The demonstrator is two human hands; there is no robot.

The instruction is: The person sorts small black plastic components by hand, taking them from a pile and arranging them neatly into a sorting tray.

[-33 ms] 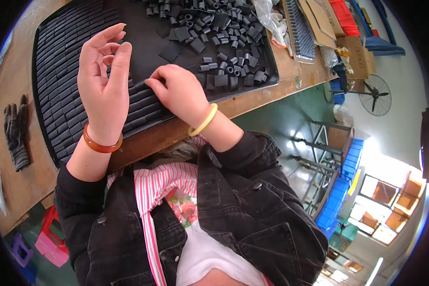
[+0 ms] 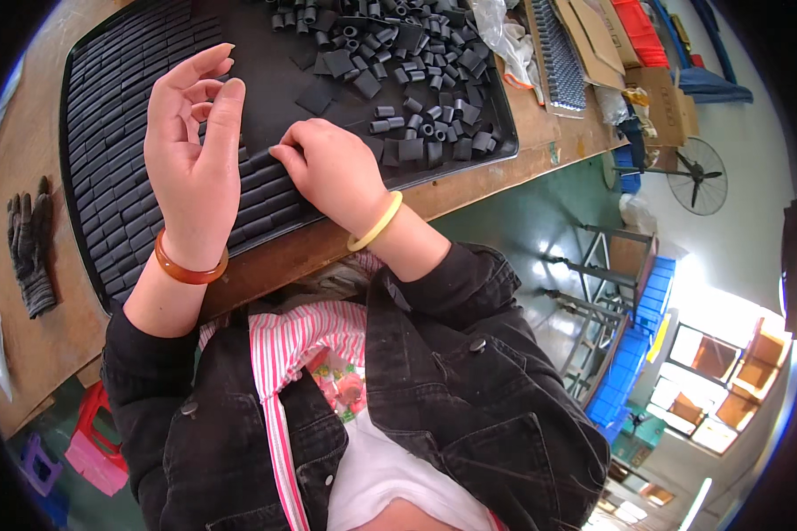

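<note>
A black tray (image 2: 512, 124) lies before me, its left side lined with close rows of short black tubes (image 2: 115, 159). Over these rows hovers my left hand (image 2: 190, 150), fingers loosely curved and apart, with nothing visible in it. My right hand (image 2: 332, 168) is at the end of the rows near the tray's front edge. Its fingers are bent together, thumb against the curled forefinger; whatever they pinch, if anything, is hidden. Loose black tubes and flat square pieces (image 2: 314, 96) lie heaped across the tray's right and far side.
A dark knitted glove (image 2: 31, 248) lies on the wooden table (image 2: 62, 310) left of the tray. Beyond the tray's right edge are a clear plastic bag (image 2: 496, 31), a ridged grey strip (image 2: 558, 62) and cardboard (image 2: 593, 44). A fan (image 2: 696, 175) stands farther right.
</note>
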